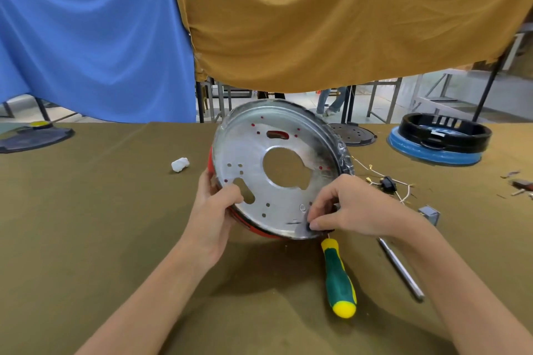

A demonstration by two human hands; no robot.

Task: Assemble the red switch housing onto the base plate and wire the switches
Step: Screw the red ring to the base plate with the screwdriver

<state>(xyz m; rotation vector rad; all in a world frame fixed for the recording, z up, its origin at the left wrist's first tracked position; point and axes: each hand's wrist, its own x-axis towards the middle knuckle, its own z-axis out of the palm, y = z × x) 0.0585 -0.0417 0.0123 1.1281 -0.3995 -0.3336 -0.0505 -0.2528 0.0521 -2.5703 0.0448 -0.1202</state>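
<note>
Silver, shiny metal: base plate, round and dish-shaped, tilted up on its near edge toward the camera, probably to show the flat face and its holes. Many small round holes in it, two long slots, one big irregular opening in the middle. Red seen through the upper slot and along the lower left rim, so red switch housing judged to sit already behind the plate, touching it. Left hand gripping the left rim, thumb on the face and fingers curled behind, apparently to keep the plate steady at this angle. Right hand at the lower right rim, fingers bent and pinching a small dark part against the metal; exact kind of part too small to tell, perhaps a switch or knob. Lying on the olive cloth of the table: screwdriver with green and yellow rubber-like handle, just below the plate, near for quick use; a thin metal rod beside it; loose thin wires with small terminals at right, not yet connected, so wiring judged still ahead. Also a small white wad at left, a small grey metal bracket at right, and a black ring part on a blue band farther back.
</note>
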